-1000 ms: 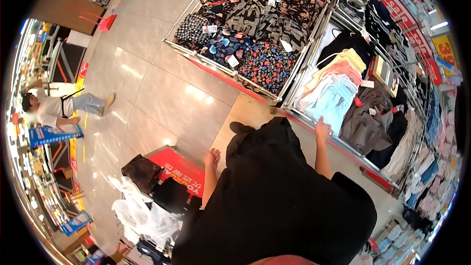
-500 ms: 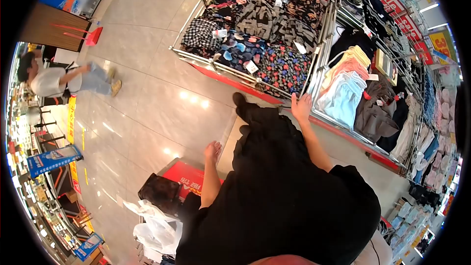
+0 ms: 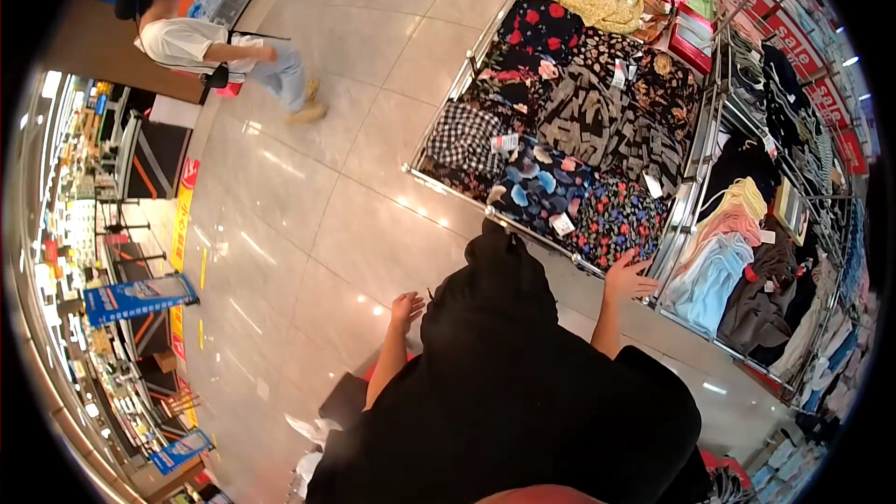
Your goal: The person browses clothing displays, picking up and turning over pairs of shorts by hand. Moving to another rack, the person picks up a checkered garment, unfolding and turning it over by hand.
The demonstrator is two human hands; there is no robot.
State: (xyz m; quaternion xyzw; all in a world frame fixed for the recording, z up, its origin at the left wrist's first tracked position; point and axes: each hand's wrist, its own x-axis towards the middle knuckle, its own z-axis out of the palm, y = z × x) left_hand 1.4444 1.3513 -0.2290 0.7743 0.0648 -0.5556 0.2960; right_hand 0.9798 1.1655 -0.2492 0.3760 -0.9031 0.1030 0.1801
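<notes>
My right hand [image 3: 627, 278] is open with its fingers spread, holding nothing. It is at the near corner of a metal-railed display bin; whether it touches the rail I cannot tell. Folded patterned garments fill that bin, among them a floral garment with red and blue flowers [image 3: 616, 224], a black-and-white checked garment [image 3: 467, 135] and a blue-flowered dark garment [image 3: 541, 179]. Over the tiled floor on the other side of my body is my left hand [image 3: 407, 310], empty, fingers loosely apart. To the right of my right hand lies a light blue garment [image 3: 709, 271] in the adjoining bin.
A person [image 3: 210, 47] in a white top walks on the tiled floor [image 3: 373, 65] at the upper left. Lit shelves and a blue sign [image 3: 140, 299] line the left side. Red sale signs [image 3: 789, 37] stand at the upper right. A white plastic bag [image 3: 313, 431] is behind me.
My view has moved forward, and the bins now appear further right and lower. The red box and dark item by my left side are mostly hidden now. The walking person appears larger and further right.
</notes>
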